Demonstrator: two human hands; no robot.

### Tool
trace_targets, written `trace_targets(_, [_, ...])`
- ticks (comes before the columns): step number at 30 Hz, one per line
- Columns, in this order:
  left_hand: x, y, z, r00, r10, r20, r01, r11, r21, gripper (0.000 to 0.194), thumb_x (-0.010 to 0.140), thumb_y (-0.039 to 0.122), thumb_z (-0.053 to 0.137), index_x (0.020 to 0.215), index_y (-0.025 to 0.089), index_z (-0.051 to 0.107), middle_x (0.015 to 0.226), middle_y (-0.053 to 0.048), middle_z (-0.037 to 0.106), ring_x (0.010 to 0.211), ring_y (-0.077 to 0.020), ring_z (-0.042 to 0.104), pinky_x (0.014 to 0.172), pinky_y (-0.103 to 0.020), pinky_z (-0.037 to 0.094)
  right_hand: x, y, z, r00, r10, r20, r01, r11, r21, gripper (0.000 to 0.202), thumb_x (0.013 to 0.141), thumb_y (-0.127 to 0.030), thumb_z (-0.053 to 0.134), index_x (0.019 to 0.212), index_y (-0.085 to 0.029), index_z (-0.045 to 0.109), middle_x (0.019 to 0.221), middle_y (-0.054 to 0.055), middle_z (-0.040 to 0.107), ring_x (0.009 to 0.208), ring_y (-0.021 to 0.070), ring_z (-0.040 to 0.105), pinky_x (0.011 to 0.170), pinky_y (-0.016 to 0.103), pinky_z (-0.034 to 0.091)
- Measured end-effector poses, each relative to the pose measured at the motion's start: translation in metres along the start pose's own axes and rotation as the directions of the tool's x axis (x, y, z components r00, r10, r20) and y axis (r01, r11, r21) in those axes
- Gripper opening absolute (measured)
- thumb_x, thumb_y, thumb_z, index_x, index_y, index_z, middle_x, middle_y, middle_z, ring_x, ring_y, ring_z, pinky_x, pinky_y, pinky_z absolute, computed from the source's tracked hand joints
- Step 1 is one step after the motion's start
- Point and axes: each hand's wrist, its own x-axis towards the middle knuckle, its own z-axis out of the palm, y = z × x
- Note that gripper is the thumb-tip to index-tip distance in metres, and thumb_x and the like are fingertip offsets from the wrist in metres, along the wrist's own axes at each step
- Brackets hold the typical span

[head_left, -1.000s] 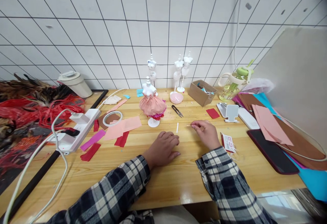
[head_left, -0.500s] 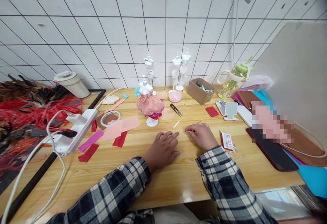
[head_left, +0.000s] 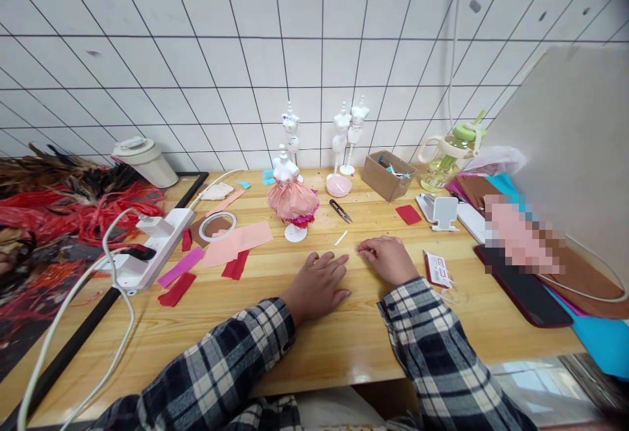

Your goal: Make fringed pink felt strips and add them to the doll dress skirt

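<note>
My left hand [head_left: 322, 285] lies palm down on the wooden table, fingers apart and nothing in them. To its right, my right hand [head_left: 389, 259] rests on the table with its fingers curled and the thumb against the index finger; whatever the fingertips may pinch is hidden. A small white strip [head_left: 341, 238] lies just beyond both hands, touched by neither. Behind it are black thread snips [head_left: 340, 211]. A small white mannequin [head_left: 285, 168] on a round base wears a puffed pink skirt [head_left: 291, 202] with magenta and red ruffles below.
At left lie pink fabric [head_left: 240, 242], red and magenta scraps, a tape roll [head_left: 217, 227] and a power strip [head_left: 157, 251]. Bare mannequins [head_left: 341, 131], a pink bowl [head_left: 339, 186] and a cardboard box [head_left: 386, 182] stand behind. At right are a phone stand [head_left: 443, 213], bottle [head_left: 445, 162] and dark phone [head_left: 521, 287].
The camera view has shifted slightly, so the things at left appear a little farther right. Both hands keep nearly the same pose, and nothing on the table has visibly been moved.
</note>
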Motion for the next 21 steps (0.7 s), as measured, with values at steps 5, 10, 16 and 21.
trace_targets(5, [0.001, -0.001, -0.002, 1.000, 0.010, 0.010, -0.009, 1.000, -0.024, 0.041, 0.088, 0.052, 0.045, 0.109, 0.019, 0.056, 0.142, -0.006, 0.048, 0.116, -0.0263, 0.045, 0.096, -0.045, 0.029, -0.003, 0.004, -0.005, 1.000, 0.014, 0.028, -0.014, 1.000, -0.018, 0.023, 0.090, -0.032, 0.050, 0.094, -0.026, 0.072, 0.093, 0.002, 0.073, 0.089, 0.0179, 0.063, 0.078, 0.029, 0.039])
trace_targets(10, [-0.002, -0.003, -0.001, 1.000, 0.002, 0.000, -0.002, 0.997, -0.073, 0.038, 0.089, 0.050, 0.045, 0.105, 0.019, 0.057, 0.142, -0.007, 0.048, 0.115, -0.0270, 0.045, 0.096, -0.045, 0.029, -0.024, -0.001, -0.012, 0.983, 0.102, -0.155, -0.110, 0.993, -0.040, 0.031, 0.094, -0.028, 0.041, 0.105, -0.024, 0.070, 0.104, 0.005, 0.069, 0.091, 0.0175, 0.062, 0.074, 0.026, 0.042])
trace_targets(16, [-0.005, -0.003, 0.001, 0.999, -0.022, -0.031, 0.019, 0.996, -0.083, 0.035, 0.090, 0.047, 0.044, 0.105, 0.019, 0.059, 0.140, -0.008, 0.050, 0.126, -0.0283, 0.040, 0.098, -0.047, 0.027, -0.052, -0.024, -0.007, 0.979, -0.047, -0.196, 0.041, 0.999, -0.036, 0.032, 0.094, -0.027, 0.040, 0.115, -0.026, 0.065, 0.100, 0.005, 0.069, 0.093, 0.0190, 0.061, 0.078, 0.028, 0.045])
trace_targets(21, [-0.014, -0.004, -0.012, 0.995, -0.062, -0.075, 0.052, 0.990, -0.130, 0.028, 0.091, 0.044, 0.044, 0.097, 0.020, 0.057, 0.135, -0.006, 0.055, 0.120, -0.0254, 0.045, 0.095, -0.045, 0.029, -0.096, 0.007, -0.033, 0.927, 0.068, -0.370, -0.093, 0.994, -0.051, 0.033, 0.093, -0.034, 0.040, 0.110, -0.024, 0.066, 0.099, 0.008, 0.070, 0.090, 0.0229, 0.062, 0.079, 0.035, 0.047])
